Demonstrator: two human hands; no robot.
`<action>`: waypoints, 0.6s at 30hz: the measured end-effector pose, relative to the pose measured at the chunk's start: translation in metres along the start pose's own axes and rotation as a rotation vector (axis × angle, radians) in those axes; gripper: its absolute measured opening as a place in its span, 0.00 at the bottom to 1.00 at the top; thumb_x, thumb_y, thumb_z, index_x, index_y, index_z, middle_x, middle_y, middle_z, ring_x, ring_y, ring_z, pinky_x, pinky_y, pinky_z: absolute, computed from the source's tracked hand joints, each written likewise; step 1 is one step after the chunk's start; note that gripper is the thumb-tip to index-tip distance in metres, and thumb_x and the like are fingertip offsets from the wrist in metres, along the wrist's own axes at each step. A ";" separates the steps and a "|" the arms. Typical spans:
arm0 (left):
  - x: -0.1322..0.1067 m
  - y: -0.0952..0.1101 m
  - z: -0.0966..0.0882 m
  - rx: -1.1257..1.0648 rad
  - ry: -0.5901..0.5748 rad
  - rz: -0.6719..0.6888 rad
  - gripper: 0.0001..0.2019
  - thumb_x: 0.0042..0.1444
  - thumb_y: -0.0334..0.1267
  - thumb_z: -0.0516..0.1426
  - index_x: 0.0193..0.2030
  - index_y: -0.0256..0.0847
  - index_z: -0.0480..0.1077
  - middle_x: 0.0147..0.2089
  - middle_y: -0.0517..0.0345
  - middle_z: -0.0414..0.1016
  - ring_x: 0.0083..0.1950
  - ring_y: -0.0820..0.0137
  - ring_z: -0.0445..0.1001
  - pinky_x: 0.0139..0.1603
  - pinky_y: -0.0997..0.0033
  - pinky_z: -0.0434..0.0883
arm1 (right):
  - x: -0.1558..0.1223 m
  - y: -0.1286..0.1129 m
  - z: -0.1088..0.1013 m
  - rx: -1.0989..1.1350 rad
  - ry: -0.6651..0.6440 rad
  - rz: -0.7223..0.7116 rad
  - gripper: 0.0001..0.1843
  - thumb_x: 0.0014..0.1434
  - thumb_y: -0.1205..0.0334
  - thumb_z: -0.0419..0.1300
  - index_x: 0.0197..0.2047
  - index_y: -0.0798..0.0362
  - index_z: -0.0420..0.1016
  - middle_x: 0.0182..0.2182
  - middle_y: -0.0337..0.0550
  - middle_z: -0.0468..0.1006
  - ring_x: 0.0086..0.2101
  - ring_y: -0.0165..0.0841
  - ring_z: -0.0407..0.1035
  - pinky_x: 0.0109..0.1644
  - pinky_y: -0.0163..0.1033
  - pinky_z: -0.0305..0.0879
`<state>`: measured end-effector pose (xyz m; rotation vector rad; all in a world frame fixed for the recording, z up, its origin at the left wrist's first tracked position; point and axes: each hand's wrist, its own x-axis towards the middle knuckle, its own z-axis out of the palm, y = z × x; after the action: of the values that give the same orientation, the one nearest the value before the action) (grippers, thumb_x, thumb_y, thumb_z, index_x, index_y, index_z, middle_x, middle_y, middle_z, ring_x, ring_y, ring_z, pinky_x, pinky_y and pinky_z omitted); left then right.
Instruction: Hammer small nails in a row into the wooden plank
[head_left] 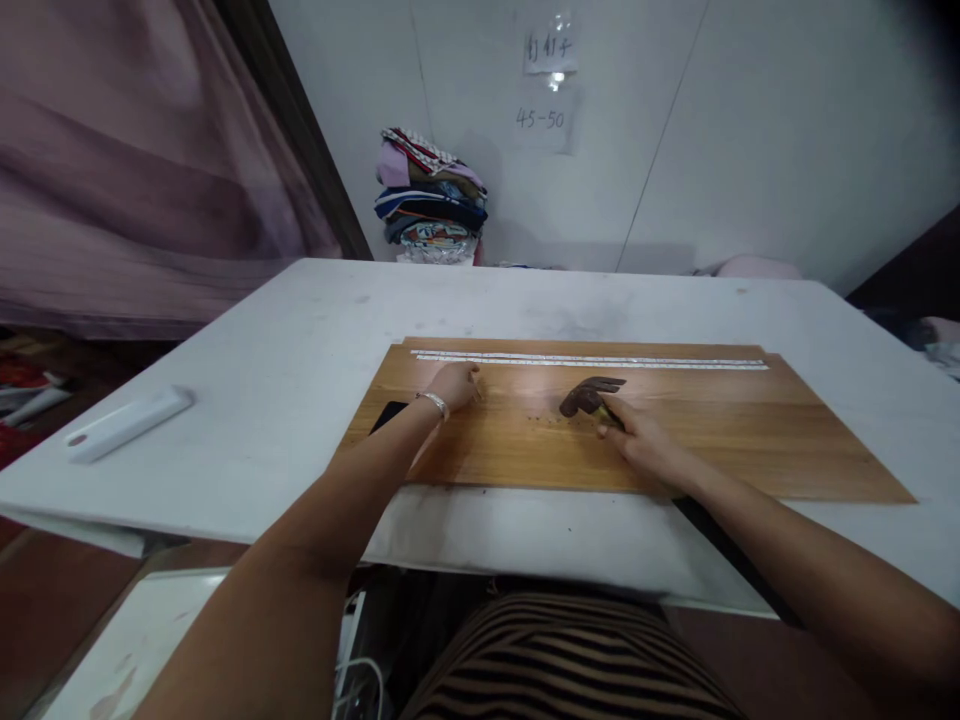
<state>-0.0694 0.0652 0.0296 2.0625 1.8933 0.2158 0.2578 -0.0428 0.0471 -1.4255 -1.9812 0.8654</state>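
A wooden board (750, 440) lies on a white table (300, 350). Along its far edge runs a thin white strip (600, 360). My left hand (454, 385), with a bracelet on the wrist, rests on the board with its fingers pinched together; what they pinch is too small to make out. My right hand (637, 440) is closed round the handle of a dark claw hammer (589, 397), whose head lies on the board just right of the left hand.
A white flat bar (127, 422) lies near the table's left edge. A dark flat object (386, 415) peeks from under the board's left end. Folded clothes (431, 200) are stacked against the far wall. A purple curtain (135, 160) hangs at left.
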 end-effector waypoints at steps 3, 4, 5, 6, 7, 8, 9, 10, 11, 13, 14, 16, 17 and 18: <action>-0.001 -0.003 -0.004 -0.049 0.071 -0.014 0.20 0.57 0.31 0.53 0.54 0.38 0.78 0.50 0.48 0.83 0.49 0.63 0.78 0.52 0.70 0.72 | 0.000 0.004 0.001 -0.002 -0.007 -0.009 0.27 0.58 0.64 0.57 0.62 0.50 0.71 0.58 0.50 0.77 0.57 0.48 0.71 0.63 0.58 0.64; -0.002 -0.004 -0.005 -0.047 0.078 -0.006 0.19 0.59 0.33 0.52 0.52 0.39 0.79 0.49 0.49 0.83 0.49 0.63 0.78 0.51 0.70 0.72 | -0.001 0.006 0.002 -0.007 -0.017 -0.012 0.27 0.58 0.65 0.57 0.62 0.50 0.71 0.58 0.51 0.78 0.57 0.48 0.71 0.64 0.58 0.64; -0.003 -0.004 -0.006 -0.035 0.069 0.009 0.18 0.60 0.35 0.52 0.49 0.39 0.80 0.48 0.49 0.83 0.48 0.63 0.78 0.50 0.70 0.72 | -0.001 0.008 0.003 -0.013 -0.026 -0.014 0.28 0.58 0.65 0.57 0.62 0.50 0.71 0.58 0.51 0.78 0.57 0.48 0.71 0.64 0.59 0.64; -0.004 -0.004 -0.007 -0.015 0.049 0.030 0.17 0.60 0.37 0.52 0.47 0.40 0.81 0.47 0.50 0.83 0.47 0.63 0.78 0.49 0.70 0.71 | -0.002 0.010 0.004 -0.021 -0.035 -0.019 0.28 0.58 0.65 0.57 0.62 0.50 0.71 0.57 0.51 0.78 0.57 0.49 0.71 0.64 0.60 0.63; -0.004 -0.003 -0.008 0.013 0.025 0.058 0.16 0.60 0.37 0.52 0.45 0.40 0.81 0.46 0.51 0.83 0.47 0.63 0.78 0.49 0.70 0.71 | -0.002 0.011 0.005 -0.027 -0.041 -0.026 0.28 0.59 0.65 0.57 0.63 0.51 0.71 0.58 0.51 0.78 0.57 0.49 0.71 0.64 0.60 0.63; -0.005 -0.003 -0.007 0.049 0.006 0.091 0.16 0.59 0.37 0.53 0.43 0.40 0.82 0.46 0.51 0.83 0.47 0.63 0.78 0.48 0.70 0.71 | -0.003 0.013 0.006 -0.030 -0.044 -0.036 0.28 0.59 0.65 0.56 0.63 0.51 0.71 0.58 0.52 0.78 0.57 0.50 0.71 0.64 0.61 0.63; -0.005 -0.003 -0.007 0.089 -0.007 0.131 0.15 0.59 0.37 0.53 0.43 0.41 0.82 0.46 0.51 0.83 0.48 0.63 0.78 0.49 0.70 0.71 | -0.003 0.014 0.007 -0.031 -0.046 -0.044 0.27 0.59 0.64 0.56 0.63 0.51 0.71 0.58 0.52 0.77 0.57 0.50 0.71 0.63 0.62 0.63; -0.005 -0.002 -0.006 0.131 -0.017 0.181 0.15 0.58 0.36 0.54 0.43 0.41 0.82 0.47 0.51 0.83 0.49 0.63 0.78 0.49 0.69 0.71 | -0.003 0.015 0.008 -0.030 -0.048 -0.050 0.27 0.59 0.64 0.56 0.63 0.51 0.71 0.58 0.52 0.77 0.57 0.50 0.72 0.63 0.62 0.64; -0.005 -0.002 -0.005 0.174 -0.031 0.238 0.14 0.58 0.36 0.54 0.42 0.42 0.82 0.49 0.51 0.82 0.50 0.63 0.77 0.50 0.69 0.71 | -0.004 0.015 0.009 -0.028 -0.049 -0.053 0.27 0.60 0.64 0.56 0.63 0.51 0.71 0.58 0.52 0.77 0.57 0.50 0.72 0.63 0.62 0.64; -0.003 -0.002 -0.002 0.247 -0.065 0.358 0.14 0.59 0.35 0.53 0.41 0.43 0.82 0.49 0.51 0.81 0.51 0.64 0.77 0.51 0.69 0.70 | -0.004 0.016 0.009 -0.022 -0.047 -0.048 0.27 0.60 0.63 0.56 0.63 0.50 0.71 0.58 0.52 0.77 0.57 0.51 0.72 0.63 0.63 0.64; -0.003 -0.002 -0.001 0.278 -0.080 0.410 0.14 0.60 0.34 0.53 0.40 0.43 0.81 0.49 0.51 0.81 0.50 0.64 0.77 0.51 0.70 0.70 | -0.004 0.016 0.009 -0.017 -0.047 -0.046 0.27 0.60 0.63 0.56 0.63 0.50 0.71 0.58 0.52 0.78 0.57 0.51 0.72 0.62 0.63 0.65; -0.001 -0.002 0.000 0.338 -0.104 0.475 0.14 0.61 0.33 0.52 0.39 0.42 0.81 0.48 0.50 0.81 0.49 0.65 0.77 0.50 0.70 0.70 | -0.004 0.016 0.008 -0.007 -0.048 -0.041 0.27 0.61 0.63 0.56 0.64 0.49 0.71 0.57 0.52 0.78 0.56 0.51 0.72 0.62 0.62 0.65; -0.001 -0.002 0.000 0.369 -0.112 0.491 0.13 0.62 0.33 0.52 0.38 0.41 0.80 0.47 0.49 0.81 0.49 0.65 0.77 0.49 0.70 0.70 | -0.003 0.016 0.008 -0.006 -0.048 -0.036 0.27 0.61 0.63 0.56 0.64 0.49 0.71 0.57 0.52 0.78 0.56 0.51 0.72 0.62 0.62 0.65; 0.000 -0.002 0.000 0.400 -0.119 0.502 0.13 0.62 0.33 0.52 0.38 0.40 0.80 0.47 0.48 0.81 0.48 0.64 0.77 0.48 0.69 0.69 | -0.003 0.015 0.008 -0.007 -0.045 -0.029 0.27 0.60 0.63 0.56 0.64 0.50 0.71 0.57 0.52 0.78 0.56 0.51 0.72 0.62 0.61 0.65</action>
<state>-0.0710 0.0650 0.0290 2.7261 1.4021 -0.1849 0.2622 -0.0436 0.0302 -1.3887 -2.0351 0.8863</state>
